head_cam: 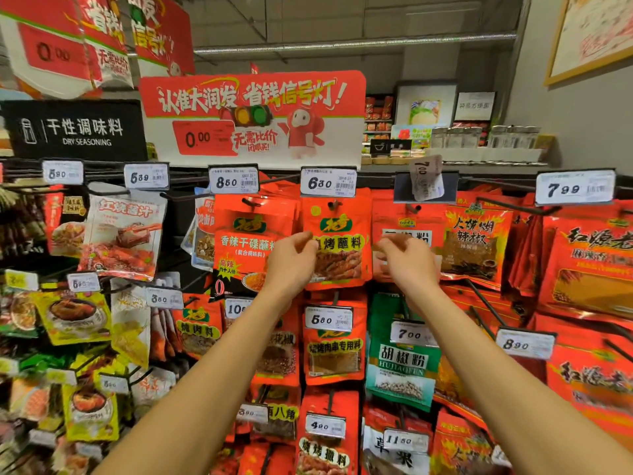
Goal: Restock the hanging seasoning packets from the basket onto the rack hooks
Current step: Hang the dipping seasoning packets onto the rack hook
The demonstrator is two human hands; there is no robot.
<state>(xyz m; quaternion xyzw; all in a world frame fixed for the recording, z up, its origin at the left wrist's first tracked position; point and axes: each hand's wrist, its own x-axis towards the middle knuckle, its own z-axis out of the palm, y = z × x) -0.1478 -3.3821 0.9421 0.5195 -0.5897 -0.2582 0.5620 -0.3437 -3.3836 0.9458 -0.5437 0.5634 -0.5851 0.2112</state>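
I face a rack of hanging seasoning packets on black hooks. On the top row, a red barbecue dip packet (339,248) hangs on its hook (334,204) under the 6.80 price tag (328,182). My left hand (294,260) pinches that packet's left edge between thumb and fingers. My right hand (409,260) is raised just right of it, fingers curled in front of the neighbouring red packet (407,219). I cannot tell whether that hand grips anything. No basket is in view.
Full hooks surround the hands: a red chilli dip packet (248,241) on the left, a chilli powder packet (474,241) on the right, and a green pepper powder packet (402,368) below. A loose 7.00 tag (426,178) sits askew. A red promotional sign (253,114) tops the rack.
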